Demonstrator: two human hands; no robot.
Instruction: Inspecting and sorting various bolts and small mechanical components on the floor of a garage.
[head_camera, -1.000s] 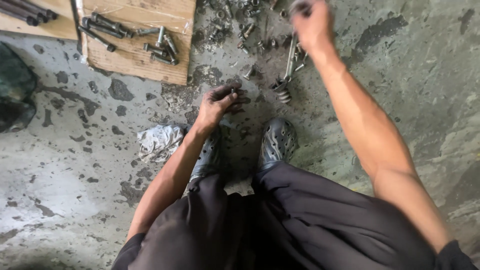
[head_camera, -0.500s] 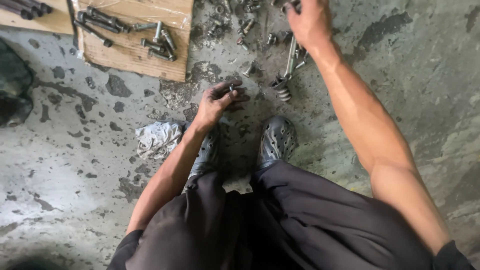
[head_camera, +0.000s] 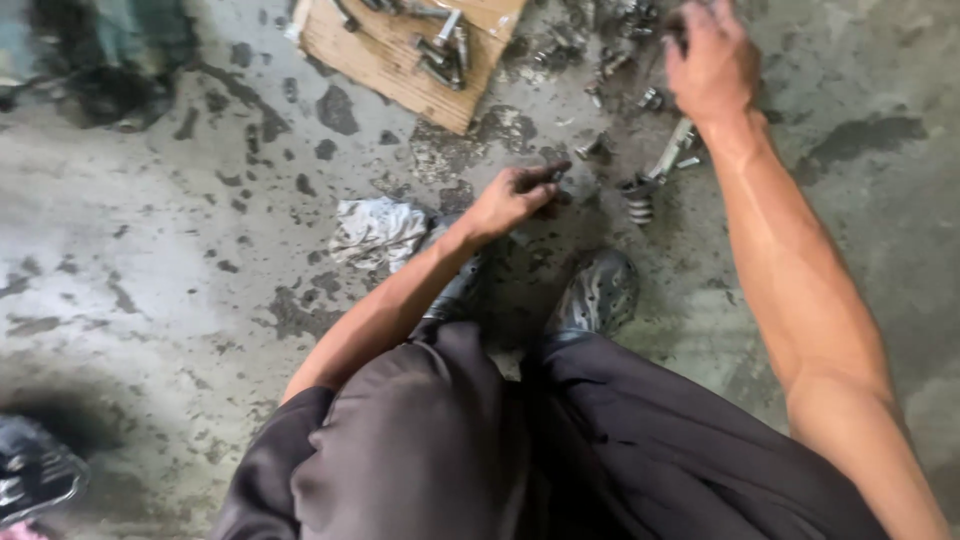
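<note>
On a stained concrete floor (head_camera: 180, 250), head view, looking down past dark trousers (head_camera: 480, 450) and two dark shoes (head_camera: 598, 295).

Left hand (head_camera: 515, 197): low over the floor just ahead of the shoes, fingers curled narrow, fingertips blackened; something small and dark seems pinched at the tips, too blurred to name.

Right hand (head_camera: 712, 62): stretched far forward to the top edge, over a scatter of small metal parts (head_camera: 610, 50); back of the hand faces the camera, fingers cut off by the frame and smeared by motion, so whether it grips anything cannot be told.

Long bolt (head_camera: 672, 155): lying on the floor just below the right wrist, with a short threaded piece (head_camera: 638, 203) beside its near end.

Cardboard sheet (head_camera: 400, 60): top centre, partly cut off, carrying several bolts (head_camera: 445, 50).

Crumpled rag (head_camera: 378, 232): pale, on the floor just left of the left forearm.

Dark bundle (head_camera: 90, 60) top left and dark object (head_camera: 30, 470) bottom left: both blurred and cropped, kind unclear.

Change from half a second ago: the view has swung, so the cardboard sits nearer the centre; the left hand stays at the same spot by the shoes; the right hand remains reached out over the scattered parts.
</note>
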